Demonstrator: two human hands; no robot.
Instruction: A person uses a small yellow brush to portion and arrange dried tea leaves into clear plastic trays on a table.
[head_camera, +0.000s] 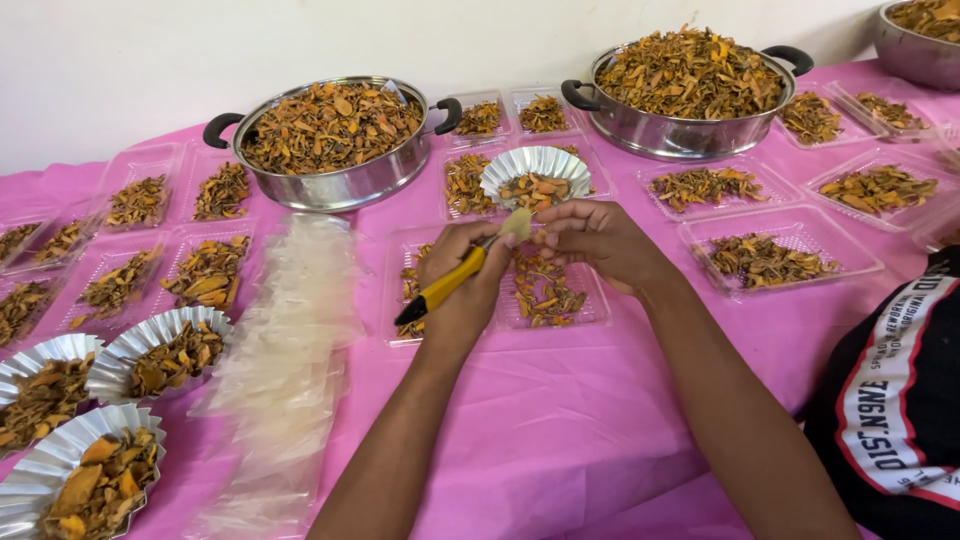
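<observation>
While the left hand (462, 275) grips a yellow-handled tool (447, 285), the right hand (598, 240) pinches a small pale piece (517, 224) at the tool's tip, both held over a clear plastic tray (590, 312) of orange dried pieces. Just beyond sits a fluted foil cup (536, 172); clear bags (290, 330) lie to the left on the pink tablecloth (560, 420), with two steel pans (335, 140) farther back.

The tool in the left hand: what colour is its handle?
Yellow, with a black end; the tool shows best in the head view, held by the left hand.
</observation>
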